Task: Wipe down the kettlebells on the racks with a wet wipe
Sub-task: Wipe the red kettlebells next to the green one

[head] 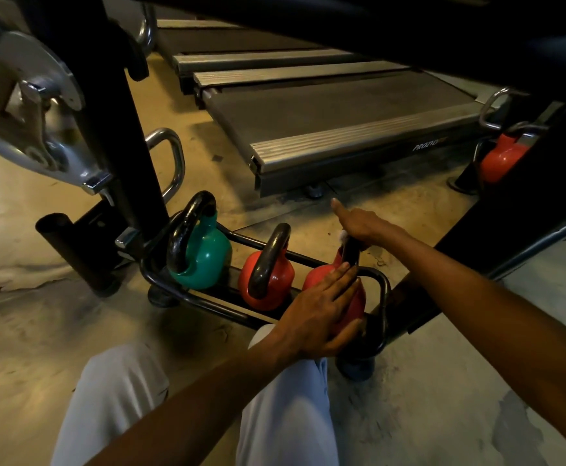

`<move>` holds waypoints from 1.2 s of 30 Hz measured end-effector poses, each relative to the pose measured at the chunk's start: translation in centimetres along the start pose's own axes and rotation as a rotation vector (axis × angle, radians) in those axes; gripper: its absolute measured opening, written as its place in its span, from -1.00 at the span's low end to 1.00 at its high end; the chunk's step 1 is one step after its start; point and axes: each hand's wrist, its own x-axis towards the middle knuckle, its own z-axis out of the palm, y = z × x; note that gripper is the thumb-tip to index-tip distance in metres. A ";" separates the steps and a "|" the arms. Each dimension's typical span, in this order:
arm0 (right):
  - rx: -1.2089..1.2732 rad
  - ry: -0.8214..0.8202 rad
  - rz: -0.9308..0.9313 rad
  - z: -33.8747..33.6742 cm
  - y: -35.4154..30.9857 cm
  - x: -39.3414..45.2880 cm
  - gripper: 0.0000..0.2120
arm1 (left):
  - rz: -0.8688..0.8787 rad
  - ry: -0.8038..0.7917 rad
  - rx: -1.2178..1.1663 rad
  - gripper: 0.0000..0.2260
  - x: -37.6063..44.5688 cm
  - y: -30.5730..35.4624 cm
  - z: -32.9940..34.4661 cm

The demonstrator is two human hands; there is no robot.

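Three kettlebells stand in a low black floor rack [187,299]: a green one [204,257] at the left, a red one [268,280] in the middle and a red one [322,275] at the right. My left hand [322,307] lies flat with straight fingers on the body of the right red kettlebell. My right hand [362,225] grips the top of that kettlebell's black handle [350,252] with a white wet wipe [343,235] pressed under it, thumb sticking out. Only a scrap of the wipe shows.
A treadmill deck [342,129] lies just beyond the rack. A black machine post [130,156] with chrome parts rises at the left. Another red kettlebell [501,159] hangs on a frame at the far right. My knees in light trousers [285,415] are close to the rack.
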 end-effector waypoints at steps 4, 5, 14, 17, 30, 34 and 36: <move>0.508 -0.174 0.247 -1.0 -0.1 -0.4 -0.11 | -0.003 0.002 -0.008 -0.37 -0.1 0.2 -0.2; 0.575 -0.189 0.286 -1.3 0.0 -0.5 -0.11 | -0.003 0.000 -0.010 -0.37 0.0 0.2 -0.2; 0.898 -0.303 0.438 -3.6 2.2 -0.8 -0.02 | 0.010 0.012 -0.025 -0.34 0.0 0.3 -0.3; 1.028 -0.289 0.460 -2.8 2.4 -1.5 -0.04 | -0.001 0.009 -0.030 -0.33 0.0 0.5 -0.4; 1.167 -0.241 0.482 1.6 4.9 -3.0 -0.08 | 0.036 0.013 -0.039 -0.31 0.0 0.4 -1.1; 1.258 -0.179 0.473 1.9 4.7 -3.4 -0.05 | 0.032 0.004 -0.050 -0.31 0.0 0.3 -0.9; 1.264 -0.228 0.443 2.1 4.9 -4.0 -0.06 | 0.042 0.000 -0.041 -0.31 0.0 0.1 -0.9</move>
